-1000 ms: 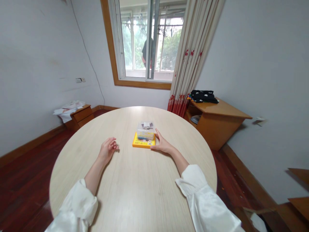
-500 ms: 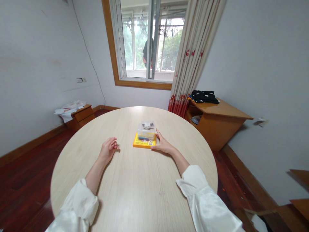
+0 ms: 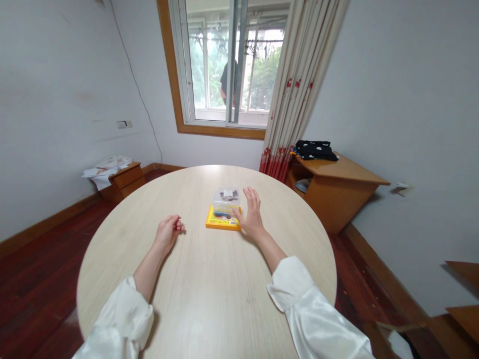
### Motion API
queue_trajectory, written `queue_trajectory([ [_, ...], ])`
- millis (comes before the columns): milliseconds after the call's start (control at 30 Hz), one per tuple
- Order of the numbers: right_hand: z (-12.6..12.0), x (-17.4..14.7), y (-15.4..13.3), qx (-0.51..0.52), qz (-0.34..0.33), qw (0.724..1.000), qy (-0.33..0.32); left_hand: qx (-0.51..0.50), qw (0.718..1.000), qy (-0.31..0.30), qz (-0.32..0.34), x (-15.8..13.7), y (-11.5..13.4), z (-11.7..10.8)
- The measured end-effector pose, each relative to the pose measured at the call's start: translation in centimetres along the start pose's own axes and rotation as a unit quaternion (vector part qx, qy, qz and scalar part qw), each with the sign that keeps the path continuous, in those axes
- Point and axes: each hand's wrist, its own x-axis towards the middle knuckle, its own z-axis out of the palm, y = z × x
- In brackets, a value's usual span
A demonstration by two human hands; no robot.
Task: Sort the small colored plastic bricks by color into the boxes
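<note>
A flat yellow box [image 3: 215, 223] lies on the round table, with a clear plastic box [image 3: 226, 197] on top of it. Small dark pieces and a white label show through the clear lid. My right hand [image 3: 251, 214] is at the right side of the stack, its fingers apart and pointing away from me. The thumb reaches over the near right part of the stack; whether it touches is hard to tell. To the left of the boxes, my left hand [image 3: 169, 232] rests on the table with its fingers curled in and nothing visible in them.
The pale round table [image 3: 202, 289] fills the middle. Behind it are a window [image 3: 209, 65] and a long curtain [image 3: 299, 75]. A wooden desk [image 3: 344, 169] bearing folded black cloth [image 3: 316, 149] stands at the right. A small cabinet [image 3: 129, 179] with papers is at the left.
My right hand has let go of the stack's right edge and turned, its fingers now stretched forward and the thumb over the stack. My left fingers have curled slightly more. The boxes stay put.
</note>
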Motion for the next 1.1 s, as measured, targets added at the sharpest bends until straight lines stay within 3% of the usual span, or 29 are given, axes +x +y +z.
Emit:
queue_trajectory([
  [133,-0.2,0.2,-1.0,-0.042,-0.05,0.998,-0.016,0.003,1.0,-0.005,-0.003,-0.1,0.1,0.1],
  [433,0.4,0.2,-1.2,-0.08,-0.059,0.994,-0.051,0.004,1.0,-0.001,-0.009,-0.2,0.3,0.3],
  [767,1.3,-0.1,-0.8,-0.173,-0.128,0.975,0.052,0.015,1.0,-0.003,-0.008,-0.1,0.2,0.3],
  [900,1.5,-0.1,-0.7,-0.195,-0.127,0.969,0.081,0.022,1.0,0.001,-0.003,0.0,0.2,0.2],
  [1000,1.6,-0.1,-0.7,-0.182,-0.129,0.969,0.103,0.069,0.997,0.011,0.016,-0.1,0.1,0.3],
  [1100,1.7,0.0,-0.7,-0.15,-0.138,0.971,0.124,0.224,0.966,0.04,0.122,-1.0,-0.4,1.1],
])
